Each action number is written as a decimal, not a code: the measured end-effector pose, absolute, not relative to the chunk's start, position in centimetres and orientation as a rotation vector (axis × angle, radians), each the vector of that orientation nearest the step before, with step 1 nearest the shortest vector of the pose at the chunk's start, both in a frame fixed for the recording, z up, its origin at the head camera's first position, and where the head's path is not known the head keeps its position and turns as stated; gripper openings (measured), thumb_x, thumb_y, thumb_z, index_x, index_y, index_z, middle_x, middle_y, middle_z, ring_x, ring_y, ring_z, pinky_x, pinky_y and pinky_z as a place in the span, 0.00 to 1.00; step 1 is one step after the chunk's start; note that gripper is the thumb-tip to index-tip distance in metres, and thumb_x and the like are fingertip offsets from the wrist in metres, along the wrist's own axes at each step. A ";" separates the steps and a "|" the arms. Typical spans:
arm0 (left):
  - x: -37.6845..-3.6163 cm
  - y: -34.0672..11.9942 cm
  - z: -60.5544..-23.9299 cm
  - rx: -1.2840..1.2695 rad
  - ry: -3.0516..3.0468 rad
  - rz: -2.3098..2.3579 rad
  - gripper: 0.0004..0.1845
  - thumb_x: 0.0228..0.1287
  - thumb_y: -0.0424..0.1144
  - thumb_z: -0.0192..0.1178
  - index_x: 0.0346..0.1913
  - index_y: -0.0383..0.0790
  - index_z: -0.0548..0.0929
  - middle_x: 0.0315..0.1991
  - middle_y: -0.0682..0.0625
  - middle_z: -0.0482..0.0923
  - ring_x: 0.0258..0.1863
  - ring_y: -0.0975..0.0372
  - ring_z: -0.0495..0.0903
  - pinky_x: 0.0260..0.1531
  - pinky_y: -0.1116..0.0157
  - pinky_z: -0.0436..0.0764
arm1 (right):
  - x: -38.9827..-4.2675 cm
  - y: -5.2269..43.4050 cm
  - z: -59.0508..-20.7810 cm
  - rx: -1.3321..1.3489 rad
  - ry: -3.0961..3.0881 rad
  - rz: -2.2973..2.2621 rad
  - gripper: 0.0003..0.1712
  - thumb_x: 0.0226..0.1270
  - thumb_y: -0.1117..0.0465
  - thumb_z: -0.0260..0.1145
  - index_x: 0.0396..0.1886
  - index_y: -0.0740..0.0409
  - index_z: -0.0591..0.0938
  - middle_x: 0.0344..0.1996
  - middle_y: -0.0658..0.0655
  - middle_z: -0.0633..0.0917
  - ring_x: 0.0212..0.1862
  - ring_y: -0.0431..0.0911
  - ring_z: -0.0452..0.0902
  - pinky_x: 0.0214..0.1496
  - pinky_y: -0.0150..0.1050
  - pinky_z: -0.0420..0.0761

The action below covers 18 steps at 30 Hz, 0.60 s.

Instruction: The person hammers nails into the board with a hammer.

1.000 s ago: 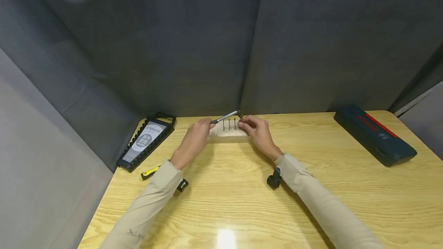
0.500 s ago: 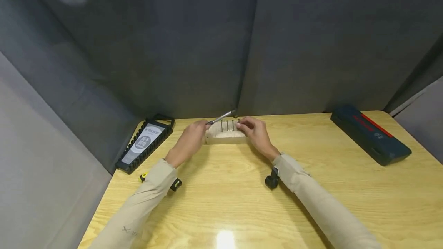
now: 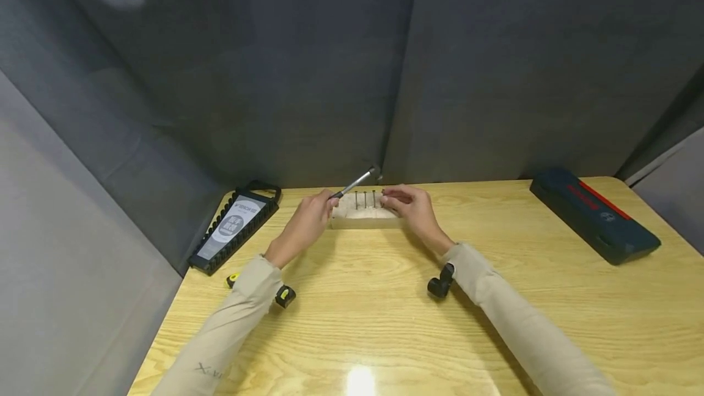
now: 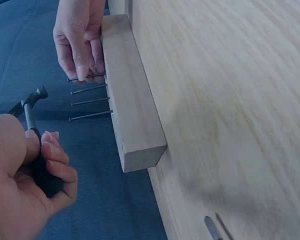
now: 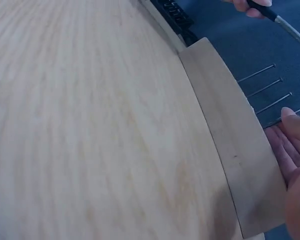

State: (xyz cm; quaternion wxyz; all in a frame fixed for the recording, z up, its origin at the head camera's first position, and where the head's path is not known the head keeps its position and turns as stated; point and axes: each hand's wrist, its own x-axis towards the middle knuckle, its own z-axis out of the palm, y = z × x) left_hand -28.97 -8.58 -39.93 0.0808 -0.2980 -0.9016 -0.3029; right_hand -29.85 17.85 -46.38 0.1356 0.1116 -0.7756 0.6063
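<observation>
A pale wooden block (image 3: 363,219) lies at the far middle of the table with several thin nails (image 3: 365,199) standing in it. My left hand (image 3: 313,216) grips the black handle of a small hammer (image 3: 357,182), whose head hangs above and behind the nails. In the left wrist view the hammer head (image 4: 36,95) is off the nails (image 4: 90,102). My right hand (image 3: 398,201) pinches the rightmost nail (image 4: 87,77) at the block's (image 4: 130,95) end. The right wrist view shows the block (image 5: 230,140), the nails (image 5: 262,87) and my fingers (image 5: 290,145) beside them.
A black wrench holder (image 3: 233,225) lies at the far left of the table (image 3: 357,322). A dark blue case (image 3: 594,212) with a red stripe lies at the far right. A yellow-handled tool (image 3: 233,278) peeks from under my left forearm. Dark curtains close in the back.
The hammer head has risen a little above the nails. My right hand has stayed at the rightmost nail and the block has not moved.
</observation>
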 end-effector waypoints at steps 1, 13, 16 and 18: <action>-29.0 -8.6 -39.9 -0.887 -2.696 -0.903 0.13 0.84 0.34 0.50 0.42 0.28 0.80 0.27 0.49 0.73 0.21 0.63 0.68 0.21 0.68 0.68 | -29.9 17.9 -46.5 0.331 -2.241 1.760 0.15 0.71 0.67 0.72 0.54 0.67 0.87 0.48 0.68 0.89 0.49 0.59 0.87 0.46 0.26 0.82; -28.4 -8.3 -38.3 -0.977 -2.621 -0.799 0.10 0.84 0.32 0.49 0.46 0.29 0.78 0.36 0.39 0.82 0.27 0.58 0.76 0.25 0.65 0.78 | -30.1 17.6 -47.5 0.366 -2.184 1.748 0.12 0.70 0.65 0.73 0.50 0.67 0.89 0.45 0.67 0.90 0.43 0.37 0.87 0.46 0.26 0.83; -28.5 -8.3 -39.0 -0.983 -2.756 -0.715 0.12 0.85 0.35 0.48 0.44 0.30 0.79 0.36 0.40 0.82 0.27 0.60 0.76 0.25 0.66 0.77 | -30.2 17.8 -47.6 0.363 -2.192 1.746 0.12 0.71 0.66 0.73 0.50 0.67 0.89 0.45 0.67 0.90 0.42 0.37 0.87 0.46 0.26 0.83; -28.7 -8.3 -38.9 -0.953 -2.745 -0.780 0.12 0.85 0.35 0.49 0.44 0.30 0.79 0.34 0.41 0.81 0.25 0.60 0.74 0.23 0.65 0.76 | -30.5 18.0 -47.4 0.361 -2.202 1.745 0.12 0.71 0.65 0.73 0.50 0.66 0.89 0.45 0.66 0.91 0.43 0.37 0.87 0.46 0.26 0.83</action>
